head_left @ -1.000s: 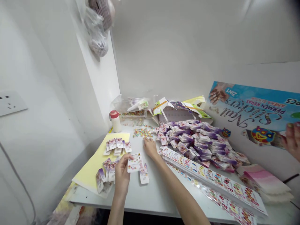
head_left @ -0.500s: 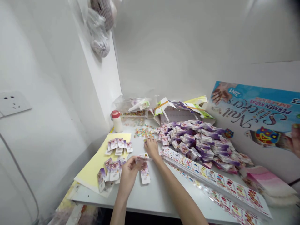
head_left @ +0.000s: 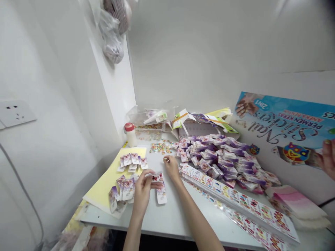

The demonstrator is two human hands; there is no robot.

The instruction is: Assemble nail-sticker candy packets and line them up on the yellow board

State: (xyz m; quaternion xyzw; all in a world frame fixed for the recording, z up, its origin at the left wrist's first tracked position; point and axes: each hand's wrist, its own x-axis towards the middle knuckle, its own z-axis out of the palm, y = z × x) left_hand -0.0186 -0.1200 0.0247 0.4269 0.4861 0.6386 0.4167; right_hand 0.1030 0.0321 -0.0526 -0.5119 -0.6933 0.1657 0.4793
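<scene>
While the left hand point(head_left: 142, 193) pinches a small white printed sticker card point(head_left: 157, 177) between thumb and fingers, above the white tabletop point(head_left: 167, 218), the right hand point(head_left: 172, 168) rests just beside it, fingertips pinched together on something too small to tell, near a scatter of tiny colourful stickers point(head_left: 160, 148). Left lies a pale yellow sheet point(head_left: 104, 188) bearing white cards; right, a heap of purple-and-white packets point(head_left: 217, 157) and long printed strips point(head_left: 240, 205) reach the table's front edge. White walls meet behind.
</scene>
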